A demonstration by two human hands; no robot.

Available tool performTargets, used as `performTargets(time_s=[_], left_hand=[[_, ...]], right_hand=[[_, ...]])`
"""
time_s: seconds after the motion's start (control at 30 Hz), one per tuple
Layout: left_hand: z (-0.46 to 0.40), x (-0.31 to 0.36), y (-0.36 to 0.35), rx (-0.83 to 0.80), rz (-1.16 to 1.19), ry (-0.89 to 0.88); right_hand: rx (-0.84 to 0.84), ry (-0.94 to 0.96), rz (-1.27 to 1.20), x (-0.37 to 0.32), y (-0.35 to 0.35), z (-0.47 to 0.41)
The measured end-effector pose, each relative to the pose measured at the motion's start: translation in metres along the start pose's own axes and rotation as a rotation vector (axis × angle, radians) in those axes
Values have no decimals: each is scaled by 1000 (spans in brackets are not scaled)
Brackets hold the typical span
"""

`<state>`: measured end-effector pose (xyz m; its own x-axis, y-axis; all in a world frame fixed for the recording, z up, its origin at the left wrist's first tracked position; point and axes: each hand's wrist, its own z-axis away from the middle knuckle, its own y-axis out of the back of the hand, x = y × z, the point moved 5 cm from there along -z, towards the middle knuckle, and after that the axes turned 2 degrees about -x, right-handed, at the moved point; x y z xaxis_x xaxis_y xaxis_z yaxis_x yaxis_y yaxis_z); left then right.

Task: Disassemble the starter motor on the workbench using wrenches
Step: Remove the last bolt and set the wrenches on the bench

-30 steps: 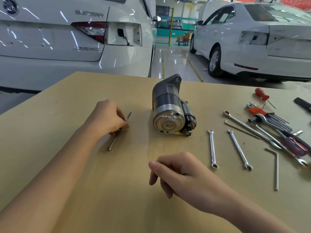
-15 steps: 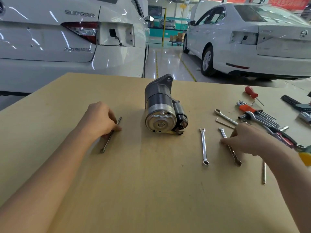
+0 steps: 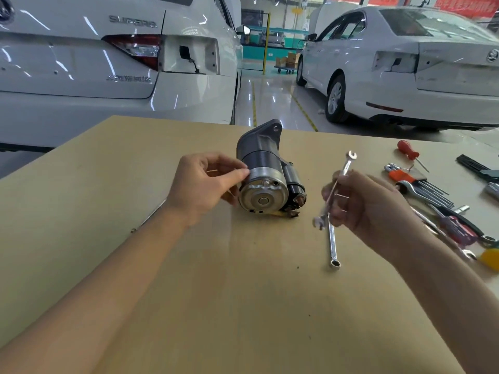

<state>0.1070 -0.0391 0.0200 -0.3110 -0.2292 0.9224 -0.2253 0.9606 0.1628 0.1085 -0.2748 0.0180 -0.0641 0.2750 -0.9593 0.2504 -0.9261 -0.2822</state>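
Steel combination wrench [image 3: 335, 186] gripped mid-shank by the right hand [image 3: 370, 205], fingers curled round it, raised above the workbench [image 3: 243, 306]. Just left of that grip lies the starter motor [image 3: 266, 174]; left hand [image 3: 201, 186] fingertips touch its casing, loosely spread. Second wrench [image 3: 332, 242] lies below the grip.

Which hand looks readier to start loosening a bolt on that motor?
Probably the right hand: it already grips a wrench beside the motor. The left hand holds no tool; its fingertips touch the motor's casing.

left hand [image 3: 201, 184] off long bolt, now at starter motor [image 3: 266, 179], right hand [image 3: 370, 203] lifted wrench [image 3: 336, 184]
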Motion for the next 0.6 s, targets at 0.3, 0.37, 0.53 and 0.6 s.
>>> performTargets(time_s=[0.3,0.37,0.53,0.6], left_hand=[[7,8,-9,-82,181,-57],[6,8,-8,-84,195,-41],[6,6,-8,-90,189,-34],[5,6,-8,-85,194,-28]], right_hand=[[-3,132,-165,7,-21,11],[-2,133,-155,7,-22,12],[16,181,-3,6,-24,16],[35,207,91,7,-25,17]])
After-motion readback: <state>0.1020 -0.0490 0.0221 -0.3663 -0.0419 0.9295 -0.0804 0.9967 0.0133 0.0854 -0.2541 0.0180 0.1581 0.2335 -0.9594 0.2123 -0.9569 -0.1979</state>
